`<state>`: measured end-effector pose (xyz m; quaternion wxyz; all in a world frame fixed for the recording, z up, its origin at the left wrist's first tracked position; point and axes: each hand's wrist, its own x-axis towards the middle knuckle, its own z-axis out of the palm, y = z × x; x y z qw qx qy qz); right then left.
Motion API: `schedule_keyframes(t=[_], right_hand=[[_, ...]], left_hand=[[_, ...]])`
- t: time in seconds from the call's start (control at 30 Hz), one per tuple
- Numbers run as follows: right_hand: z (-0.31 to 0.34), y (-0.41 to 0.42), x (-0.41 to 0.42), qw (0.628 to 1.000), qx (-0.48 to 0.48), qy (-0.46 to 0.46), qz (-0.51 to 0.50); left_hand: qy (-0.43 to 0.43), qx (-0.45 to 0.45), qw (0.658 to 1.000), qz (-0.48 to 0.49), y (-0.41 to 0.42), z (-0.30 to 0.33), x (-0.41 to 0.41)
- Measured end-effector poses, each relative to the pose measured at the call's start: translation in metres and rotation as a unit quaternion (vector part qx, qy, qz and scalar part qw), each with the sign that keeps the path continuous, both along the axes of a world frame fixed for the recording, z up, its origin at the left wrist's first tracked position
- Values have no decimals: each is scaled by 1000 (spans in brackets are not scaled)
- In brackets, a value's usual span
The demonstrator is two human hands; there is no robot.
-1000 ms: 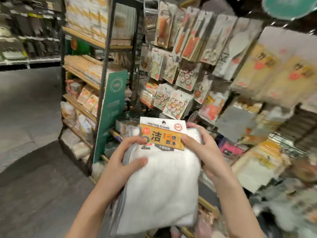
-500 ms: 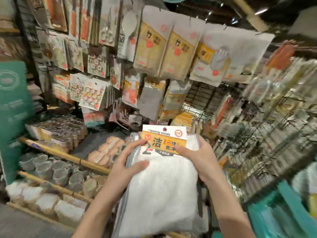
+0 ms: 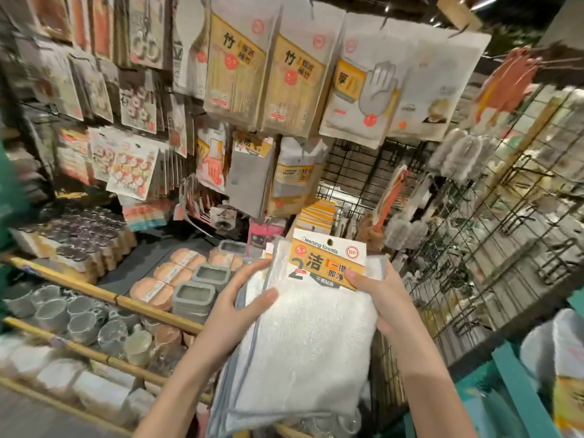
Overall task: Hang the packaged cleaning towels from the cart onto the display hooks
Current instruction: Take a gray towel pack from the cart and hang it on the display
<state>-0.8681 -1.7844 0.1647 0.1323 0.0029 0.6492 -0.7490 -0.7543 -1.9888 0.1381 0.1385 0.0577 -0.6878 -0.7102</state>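
A stack of packaged white cleaning towels [image 3: 309,349] with an orange and white header card fills the lower middle of the head view. My left hand [image 3: 234,308] grips the stack's left edge, thumb lying across the front. My right hand [image 3: 382,295] holds the right edge, its thumb pressing on the card. Behind the stack stands a black wire grid [image 3: 357,175] with bare display hooks. More towel packs [image 3: 565,374] lie in the teal cart [image 3: 518,393] at the lower right.
Hanging packs of gloves and bamboo goods [image 3: 284,74] crowd the rack above. Shelves at the left hold glass cups [image 3: 76,317], grey boxes [image 3: 196,295] and round sponges. A second wire grid [image 3: 493,235] with hooks and brushes runs along the right.
The view has swung right, from the aisle and green shelf end to the hook rack and wire grid. Both hands keep the same hold on the towel stack.
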Motion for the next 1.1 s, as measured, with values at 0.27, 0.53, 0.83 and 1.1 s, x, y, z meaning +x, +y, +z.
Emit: schedule_keyframes(t=[0.27, 0.53, 0.83, 1.1], right_hand=[[1, -35, -54, 1000, -25, -17, -5], [9, -61, -93, 994, 62, 77, -56], [11, -65, -142, 977, 101, 113, -153], [24, -42, -198, 965, 98, 149, -194]], left_hand=[[-1, -10, 1000, 2, -45, -4, -58], [16, -24, 1000, 3, -84, -6, -122], [14, -18, 1000, 5, -87, 1, -175], [20, 31, 999, 34, -80, 13, -216]])
